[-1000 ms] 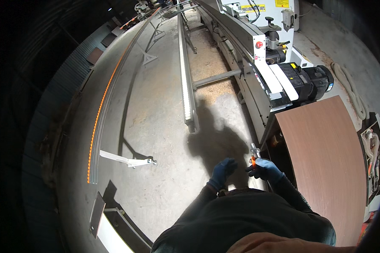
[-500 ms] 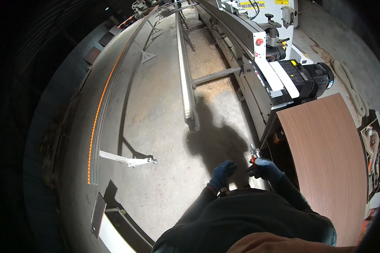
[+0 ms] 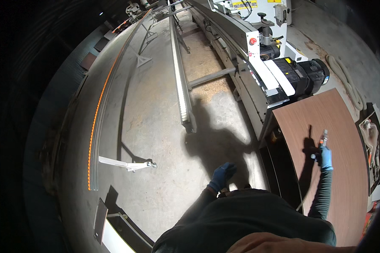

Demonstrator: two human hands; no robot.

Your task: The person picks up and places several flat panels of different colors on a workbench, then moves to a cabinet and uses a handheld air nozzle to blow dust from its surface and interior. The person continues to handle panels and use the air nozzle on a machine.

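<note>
My right hand [image 3: 325, 158], in a blue glove, is stretched out over the brown wood-grain panel [image 3: 325, 194] on my right. Its fingers are closed round a small hand tool [image 3: 324, 138] with a silver tip and an orange part, tip pointing away from me. The tool's exact kind is too small to make out. Its shadow falls on the panel to the left. My left hand [image 3: 222, 176], also gloved in blue, hangs in front of my waist above the floor. Its fingers are loosely curled together, and nothing shows in them.
Ahead on the right stands a long machine with a red button [image 3: 252, 41] and a black motor [image 3: 302, 76]. A roller rail [image 3: 179, 84] runs along the middle; an orange-edged rail [image 3: 98, 118] and white support arm [image 3: 124, 162] stand left. A hose [image 3: 346, 80] lies beyond the panel.
My right hand has swung from near my waist out to the right over the panel, carrying the tool. My left hand has stayed almost in place. The view has shifted slightly.
</note>
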